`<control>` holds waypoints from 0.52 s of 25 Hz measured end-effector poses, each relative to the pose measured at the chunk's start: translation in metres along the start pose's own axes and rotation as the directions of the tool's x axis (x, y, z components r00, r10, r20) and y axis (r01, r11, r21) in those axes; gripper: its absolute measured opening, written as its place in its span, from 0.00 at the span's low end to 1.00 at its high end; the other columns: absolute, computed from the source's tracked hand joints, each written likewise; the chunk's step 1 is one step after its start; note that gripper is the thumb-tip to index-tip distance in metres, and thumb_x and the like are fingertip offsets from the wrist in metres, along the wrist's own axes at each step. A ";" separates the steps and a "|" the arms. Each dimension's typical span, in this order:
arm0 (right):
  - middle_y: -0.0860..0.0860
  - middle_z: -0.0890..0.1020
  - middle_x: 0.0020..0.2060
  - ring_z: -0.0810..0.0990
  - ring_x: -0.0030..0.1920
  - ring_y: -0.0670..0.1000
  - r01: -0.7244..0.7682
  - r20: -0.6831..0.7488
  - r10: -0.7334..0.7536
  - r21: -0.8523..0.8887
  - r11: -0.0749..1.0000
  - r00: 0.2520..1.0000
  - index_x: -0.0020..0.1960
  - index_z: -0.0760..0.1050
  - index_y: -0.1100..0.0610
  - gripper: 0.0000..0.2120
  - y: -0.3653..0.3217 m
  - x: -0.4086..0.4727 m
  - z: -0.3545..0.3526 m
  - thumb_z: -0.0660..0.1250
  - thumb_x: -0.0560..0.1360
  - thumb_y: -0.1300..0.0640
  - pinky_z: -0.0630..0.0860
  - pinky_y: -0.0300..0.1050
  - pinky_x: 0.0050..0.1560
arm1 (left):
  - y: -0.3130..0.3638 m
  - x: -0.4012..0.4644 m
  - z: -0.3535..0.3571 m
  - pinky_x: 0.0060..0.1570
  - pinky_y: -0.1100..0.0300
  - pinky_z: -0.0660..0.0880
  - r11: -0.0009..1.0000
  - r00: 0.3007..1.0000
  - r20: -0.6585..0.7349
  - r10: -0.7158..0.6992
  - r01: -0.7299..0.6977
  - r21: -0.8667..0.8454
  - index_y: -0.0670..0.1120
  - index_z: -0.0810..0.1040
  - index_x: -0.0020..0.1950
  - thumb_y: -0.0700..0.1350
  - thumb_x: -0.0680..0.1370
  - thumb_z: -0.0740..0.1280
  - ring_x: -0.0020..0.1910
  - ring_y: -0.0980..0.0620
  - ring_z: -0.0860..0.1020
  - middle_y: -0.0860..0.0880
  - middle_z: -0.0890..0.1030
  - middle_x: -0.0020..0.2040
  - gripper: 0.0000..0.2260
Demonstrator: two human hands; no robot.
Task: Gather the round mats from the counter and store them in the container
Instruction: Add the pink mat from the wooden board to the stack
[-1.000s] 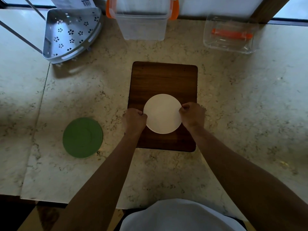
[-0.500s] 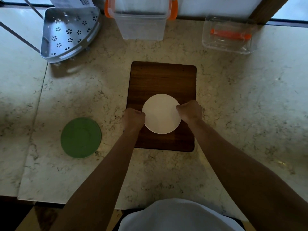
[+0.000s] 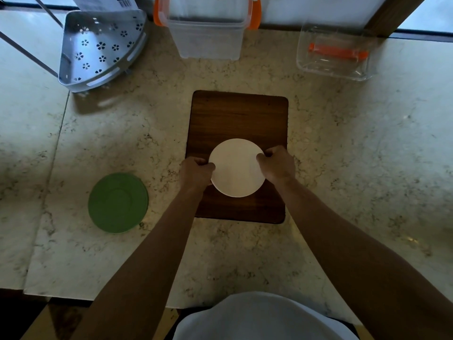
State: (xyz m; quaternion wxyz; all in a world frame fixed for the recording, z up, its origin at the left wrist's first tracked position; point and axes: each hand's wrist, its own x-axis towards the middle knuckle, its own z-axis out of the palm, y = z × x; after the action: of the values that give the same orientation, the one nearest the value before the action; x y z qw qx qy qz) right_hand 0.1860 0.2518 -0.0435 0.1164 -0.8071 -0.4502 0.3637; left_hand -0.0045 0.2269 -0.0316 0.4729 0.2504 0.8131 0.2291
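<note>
While the white round mat (image 3: 237,168) is lying on the wooden board (image 3: 237,119), it is being gripped at opposite edges by the left hand (image 3: 196,171) and the right hand (image 3: 278,164), fingers curled onto its rim. A green round mat (image 3: 118,202) is being left on the surface (image 3: 355,155), well apart to the left, and the clear container (image 3: 207,36) is standing beyond the board. Should the pinch be uneven, the thin mat is likely to be bent or dropped during lifting.
</note>
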 end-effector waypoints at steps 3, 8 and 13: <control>0.48 0.80 0.36 0.74 0.32 0.43 0.062 -0.007 -0.062 -0.005 0.998 0.998 0.42 0.80 0.53 0.08 0.003 -0.004 0.002 0.64 0.76 0.54 0.64 0.37 0.29 | 0.002 -0.004 0.001 0.41 0.43 0.83 1.000 1.000 0.028 0.000 0.000 -0.023 0.39 0.79 0.58 0.38 0.73 0.71 0.50 0.43 0.80 0.42 0.80 0.54 0.14; 0.50 0.83 0.38 0.73 0.32 0.41 0.074 -0.029 -0.072 0.076 0.994 0.997 0.46 0.84 0.54 0.09 0.007 -0.015 0.000 0.65 0.76 0.55 0.67 0.36 0.30 | 0.003 -0.011 -0.001 0.43 0.42 0.83 0.999 0.997 0.073 0.010 -0.007 -0.050 0.38 0.79 0.59 0.37 0.74 0.69 0.52 0.41 0.80 0.40 0.80 0.56 0.13; 0.52 0.86 0.48 0.79 0.43 0.49 0.067 -0.103 -0.058 0.084 0.994 0.993 0.52 0.84 0.54 0.09 0.018 -0.038 -0.009 0.67 0.76 0.54 0.72 0.41 0.44 | -0.007 -0.029 -0.004 0.42 0.44 0.83 1.000 0.992 0.125 0.015 -0.012 -0.024 0.37 0.78 0.56 0.37 0.76 0.68 0.52 0.41 0.80 0.40 0.80 0.56 0.09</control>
State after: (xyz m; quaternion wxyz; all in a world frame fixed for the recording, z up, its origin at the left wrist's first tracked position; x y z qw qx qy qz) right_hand 0.1917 0.2123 -0.0282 0.1854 -0.8040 -0.4527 0.3380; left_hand 0.0031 0.2034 -0.0151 0.5244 0.2642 0.7773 0.2255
